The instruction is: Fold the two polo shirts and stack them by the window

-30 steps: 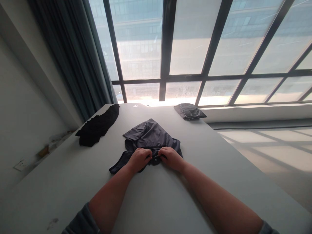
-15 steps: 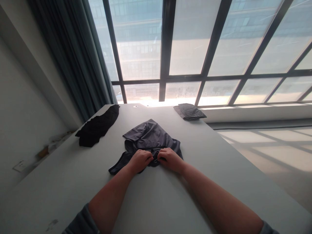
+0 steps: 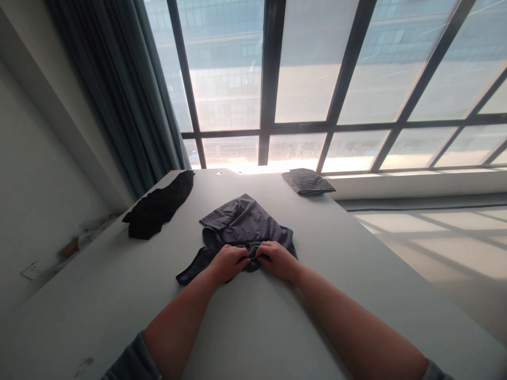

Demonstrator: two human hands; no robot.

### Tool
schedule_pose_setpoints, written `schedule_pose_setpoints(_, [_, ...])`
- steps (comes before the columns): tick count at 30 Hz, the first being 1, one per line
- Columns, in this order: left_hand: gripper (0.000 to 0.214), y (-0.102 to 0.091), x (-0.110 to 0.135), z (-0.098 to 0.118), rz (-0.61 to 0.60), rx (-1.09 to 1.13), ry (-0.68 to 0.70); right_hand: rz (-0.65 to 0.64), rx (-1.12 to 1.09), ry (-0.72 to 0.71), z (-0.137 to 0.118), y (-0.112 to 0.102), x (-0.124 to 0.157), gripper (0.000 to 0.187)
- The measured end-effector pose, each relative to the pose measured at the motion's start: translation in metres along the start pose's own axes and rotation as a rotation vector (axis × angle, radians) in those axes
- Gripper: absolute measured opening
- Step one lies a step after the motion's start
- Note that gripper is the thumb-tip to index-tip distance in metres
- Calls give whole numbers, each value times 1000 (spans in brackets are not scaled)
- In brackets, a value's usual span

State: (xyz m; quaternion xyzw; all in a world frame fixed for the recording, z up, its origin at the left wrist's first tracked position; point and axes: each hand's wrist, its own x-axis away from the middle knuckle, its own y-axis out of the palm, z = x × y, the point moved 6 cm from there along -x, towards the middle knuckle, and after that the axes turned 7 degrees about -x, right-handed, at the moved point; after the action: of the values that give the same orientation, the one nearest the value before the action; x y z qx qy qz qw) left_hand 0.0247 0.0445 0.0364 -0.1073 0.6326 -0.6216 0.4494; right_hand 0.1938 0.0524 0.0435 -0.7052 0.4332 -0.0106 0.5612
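Note:
A dark grey garment [image 3: 249, 219] lies crumpled in the middle of the white table, its exact kind not clear. My left hand [image 3: 229, 262] is closed on its near edge, fingers curled in a pinch. Close beside it, my right hand [image 3: 277, 258] pinches the same edge from the other side. Between the two hands a small pale ring-like detail shows on the dark cloth. One dark flap of the garment sticks out to the left under my left wrist. My fingertips are partly hidden by the cloth and by my own knuckles.
On the white table [image 3: 340, 295], a black garment [image 3: 158, 206] lies at the far left. A folded striped cloth [image 3: 311, 182] sits at the far right corner. Beyond stand a large window and a dark curtain [image 3: 114, 89]; sunlit floor lies to the right.
My hands have barely moved and stay at the near edge of the garment. The cloth between my fingertips has shifted slightly; the rest lies as before.

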Motion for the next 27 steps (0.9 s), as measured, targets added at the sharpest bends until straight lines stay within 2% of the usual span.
schedule_pose_setpoints(8, [16, -4, 1, 0, 36, 37, -52, -6, 61, 10, 0, 1, 2, 12])
schedule_pose_setpoints(13, [34, -1, 0, -2, 19, -15, -51, -33, 72, 19, -2, 1, 1, 5])
schedule_pose_setpoints(15, [39, 0, 0, -2, 1, -28, -49, -39, 77, 32, -3, 0, 1, 8])
schedule_pose_setpoints(18, [39, 1, 1, -1, -19, -33, -41, -52, 82, 44, -3, 2, 1, 17])
schedule_pose_setpoints(23, [34, 2, 1, -1, -51, -1, -27, -70, 64, 45, 2, 5, 1, 10])
schedule_pose_setpoints(27, [37, 3, 1, -4, -26, 14, -54, -54, 46, 47, 3, 5, 1, 9])
